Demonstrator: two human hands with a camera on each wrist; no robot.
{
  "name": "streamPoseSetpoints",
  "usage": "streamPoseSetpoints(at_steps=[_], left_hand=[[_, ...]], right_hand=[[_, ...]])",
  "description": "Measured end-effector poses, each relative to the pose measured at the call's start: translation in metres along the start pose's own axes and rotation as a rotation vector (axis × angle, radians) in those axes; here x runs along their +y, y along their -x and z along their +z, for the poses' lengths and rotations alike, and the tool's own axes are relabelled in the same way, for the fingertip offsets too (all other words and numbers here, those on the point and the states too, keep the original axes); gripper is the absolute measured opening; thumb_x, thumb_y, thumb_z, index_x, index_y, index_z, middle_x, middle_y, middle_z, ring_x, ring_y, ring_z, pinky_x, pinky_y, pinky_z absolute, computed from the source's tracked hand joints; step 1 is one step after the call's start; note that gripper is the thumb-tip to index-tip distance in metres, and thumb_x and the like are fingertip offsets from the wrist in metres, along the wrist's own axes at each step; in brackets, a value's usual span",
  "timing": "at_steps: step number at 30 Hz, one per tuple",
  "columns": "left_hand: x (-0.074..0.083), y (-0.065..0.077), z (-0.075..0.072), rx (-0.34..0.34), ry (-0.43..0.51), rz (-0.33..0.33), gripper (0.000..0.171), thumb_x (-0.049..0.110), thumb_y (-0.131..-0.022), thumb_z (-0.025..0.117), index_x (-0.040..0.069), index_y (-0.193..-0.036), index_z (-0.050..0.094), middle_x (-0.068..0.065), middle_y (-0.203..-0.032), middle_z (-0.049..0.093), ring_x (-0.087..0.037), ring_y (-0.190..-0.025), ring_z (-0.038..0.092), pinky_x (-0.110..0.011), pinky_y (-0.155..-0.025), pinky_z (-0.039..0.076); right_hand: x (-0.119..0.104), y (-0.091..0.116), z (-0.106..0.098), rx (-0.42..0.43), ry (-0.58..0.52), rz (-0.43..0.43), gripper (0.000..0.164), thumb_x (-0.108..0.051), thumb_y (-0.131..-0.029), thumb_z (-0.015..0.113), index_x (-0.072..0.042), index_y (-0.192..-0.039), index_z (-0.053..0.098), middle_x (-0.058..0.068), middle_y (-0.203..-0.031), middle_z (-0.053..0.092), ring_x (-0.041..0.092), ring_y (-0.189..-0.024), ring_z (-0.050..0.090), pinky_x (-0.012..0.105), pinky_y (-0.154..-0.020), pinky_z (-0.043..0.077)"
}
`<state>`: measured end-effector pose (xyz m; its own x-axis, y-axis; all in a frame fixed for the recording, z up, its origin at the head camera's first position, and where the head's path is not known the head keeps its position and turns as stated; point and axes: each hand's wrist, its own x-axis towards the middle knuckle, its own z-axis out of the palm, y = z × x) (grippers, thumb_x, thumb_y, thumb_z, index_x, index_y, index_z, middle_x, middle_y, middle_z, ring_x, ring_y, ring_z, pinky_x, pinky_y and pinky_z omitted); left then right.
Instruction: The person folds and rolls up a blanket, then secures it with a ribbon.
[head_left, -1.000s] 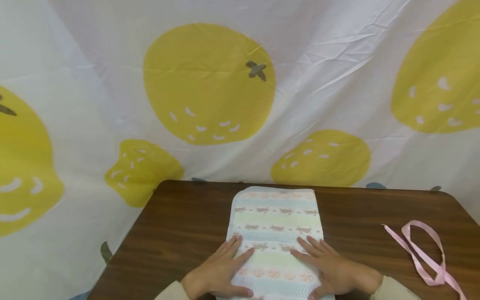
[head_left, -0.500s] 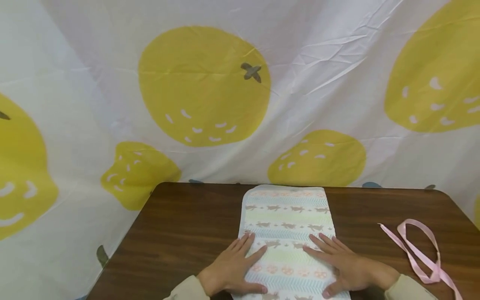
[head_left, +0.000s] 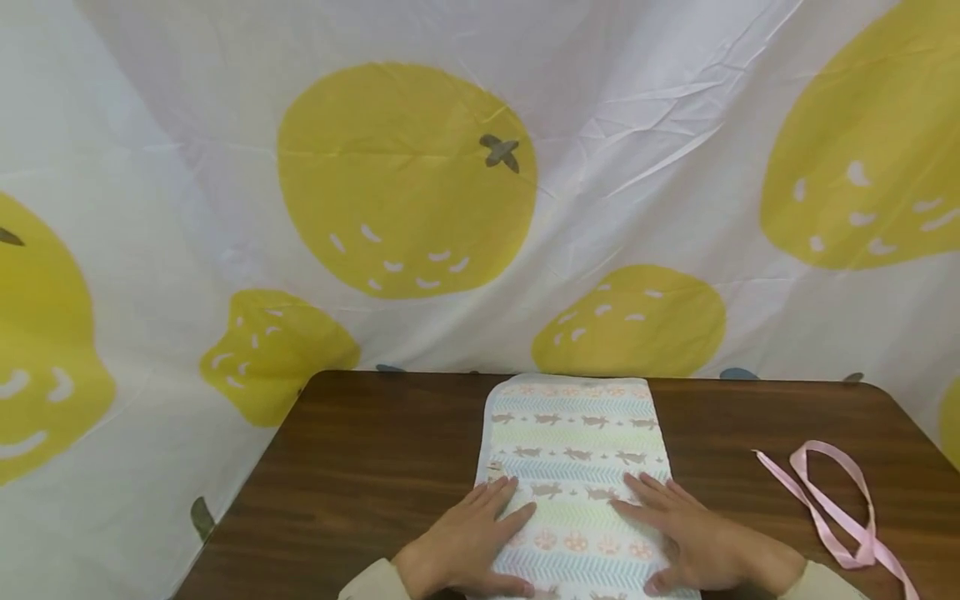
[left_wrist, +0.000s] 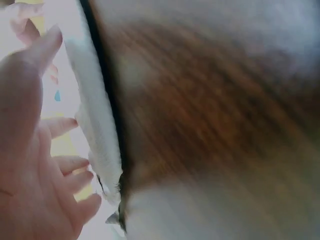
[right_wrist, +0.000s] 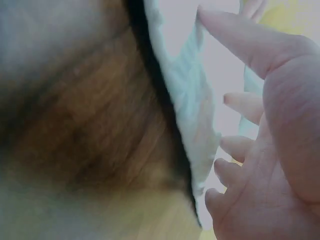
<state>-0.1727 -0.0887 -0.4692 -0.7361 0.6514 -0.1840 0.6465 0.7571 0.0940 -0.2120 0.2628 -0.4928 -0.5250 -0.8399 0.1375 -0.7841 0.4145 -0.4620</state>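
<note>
A cloth (head_left: 573, 517) lay flat in the middle of the near part of the table, long ways from near to far, with its near end out of sight. It had rows of small brown turtles, with blue, green and orange stripes. It looked soft, floppy and light, like something that would bend easily and not break. It did not look very slippery. From the wrist views, its sides seemed thick and a bit puffy, so it may have been more than one layer. The best places to take hold were likely the far corners or the long sides, with all the layers pinched together so that none slid.

The left hand (head_left: 472, 537) rested on the left side of the cloth, and the right hand (head_left: 693, 537) rested on the right side. Both had their fingers spread out and nearly straight, and neither had hold of anything.

The table (head_left: 360, 467) was dark brown with wood lines, and it looked smooth and hard. A pink ribbon (head_left: 866, 552) lay in a loop on the right, well apart from the cloth. Behind the table hung a white sheet (head_left: 187, 208) with big yellow fruits on it.
</note>
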Motion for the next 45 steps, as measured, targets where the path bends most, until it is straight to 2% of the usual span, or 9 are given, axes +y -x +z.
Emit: streamPoseSetpoints(at_steps=[2, 5, 8, 12, 17, 31, 37, 41, 45], left_hand=[[0.001, 0.003, 0.000, 0.003, -0.023, 0.046, 0.090, 0.076, -0.085, 0.051, 0.022, -0.155, 0.035, -0.016, -0.160, 0.028, -0.029, -0.148, 0.027, -0.044, -0.117, 0.028], [0.002, 0.010, 0.000, -0.016, 0.014, 0.073, 0.089, 0.078, -0.084, 0.050, 0.027, -0.155, 0.033, -0.012, -0.162, 0.026, -0.024, -0.149, 0.026, -0.043, -0.118, 0.027], [0.003, 0.017, -0.001, -0.040, 0.108, 0.071, 0.086, 0.079, -0.085, 0.044, 0.032, -0.156, 0.029, -0.008, -0.164, 0.022, -0.021, -0.150, 0.021, -0.044, -0.119, 0.024], [0.004, 0.025, 0.000, -0.017, 0.107, 0.123, 0.080, 0.076, -0.091, 0.038, 0.032, -0.156, 0.029, -0.007, -0.163, 0.025, -0.021, -0.149, 0.024, -0.047, -0.118, 0.026], [0.005, 0.028, 0.000, 0.081, -0.084, 0.242, 0.068, 0.068, -0.095, 0.042, 0.029, -0.150, 0.043, -0.007, -0.155, 0.040, -0.021, -0.139, 0.041, -0.045, -0.111, 0.038], [0.010, 0.027, -0.007, 0.094, -0.114, 0.333, 0.056, 0.060, -0.096, 0.049, 0.023, -0.138, 0.055, 0.002, -0.127, 0.062, -0.005, -0.107, 0.060, -0.018, -0.080, 0.050], [0.011, 0.025, -0.008, 0.118, -0.120, 0.371, 0.053, 0.058, -0.095, 0.053, 0.021, -0.132, 0.059, 0.009, -0.108, 0.060, 0.004, -0.083, 0.049, -0.007, -0.067, 0.039], [0.012, 0.024, -0.008, 0.129, -0.121, 0.379, 0.051, 0.058, -0.095, 0.053, 0.022, -0.130, 0.059, 0.010, -0.106, 0.061, 0.005, -0.080, 0.047, -0.006, -0.066, 0.037], [0.013, 0.024, -0.008, 0.150, -0.153, 0.398, 0.051, 0.058, -0.095, 0.054, 0.021, -0.130, 0.060, 0.009, -0.106, 0.063, 0.005, -0.081, 0.050, -0.006, -0.067, 0.038]], right_hand=[[-0.003, 0.005, 0.002, 0.044, 0.060, -0.044, 0.084, -0.056, -0.084, 0.066, -0.008, -0.149, 0.043, 0.033, -0.151, 0.033, 0.024, -0.151, 0.000, 0.014, -0.113, -0.012], [-0.009, 0.012, 0.006, 0.095, 0.105, -0.104, 0.079, -0.054, -0.087, 0.065, -0.012, -0.150, 0.043, 0.018, -0.159, 0.030, -0.003, -0.146, -0.009, 0.047, -0.116, 0.029], [-0.012, 0.015, 0.013, 0.124, 0.114, -0.183, 0.076, -0.059, -0.092, 0.057, -0.013, -0.151, 0.041, 0.003, -0.165, 0.017, -0.003, -0.147, -0.010, 0.050, -0.115, 0.029], [-0.013, 0.018, 0.026, 0.148, 0.180, -0.257, 0.070, -0.058, -0.097, 0.050, -0.013, -0.150, 0.043, 0.001, -0.165, 0.018, -0.001, -0.148, -0.006, 0.021, -0.119, 0.008], [-0.018, 0.026, 0.035, 0.154, 0.331, -0.205, 0.065, -0.056, -0.093, 0.059, -0.023, -0.148, 0.046, 0.006, -0.153, 0.044, -0.001, -0.148, 0.007, 0.038, -0.088, 0.053], [-0.018, 0.028, 0.033, 0.234, 0.259, -0.260, 0.052, -0.051, -0.092, 0.064, -0.021, -0.134, 0.061, 0.005, -0.145, 0.054, 0.010, -0.146, 0.027, 0.036, -0.082, 0.056], [-0.025, 0.023, 0.015, 0.112, -0.015, -0.258, 0.027, -0.035, -0.091, 0.071, -0.014, -0.108, 0.072, 0.014, -0.121, 0.062, 0.014, -0.106, 0.065, 0.025, -0.075, 0.056], [-0.029, 0.019, 0.003, 0.039, -0.148, -0.233, 0.016, -0.028, -0.091, 0.071, -0.014, -0.099, 0.072, 0.011, -0.108, 0.066, 0.006, -0.095, 0.064, 0.019, -0.072, 0.054], [-0.031, 0.016, 0.003, 0.108, -0.161, -0.275, 0.005, -0.013, -0.092, 0.070, -0.017, -0.096, 0.069, -0.003, -0.094, 0.066, -0.002, -0.087, 0.058, 0.009, -0.070, 0.047]])
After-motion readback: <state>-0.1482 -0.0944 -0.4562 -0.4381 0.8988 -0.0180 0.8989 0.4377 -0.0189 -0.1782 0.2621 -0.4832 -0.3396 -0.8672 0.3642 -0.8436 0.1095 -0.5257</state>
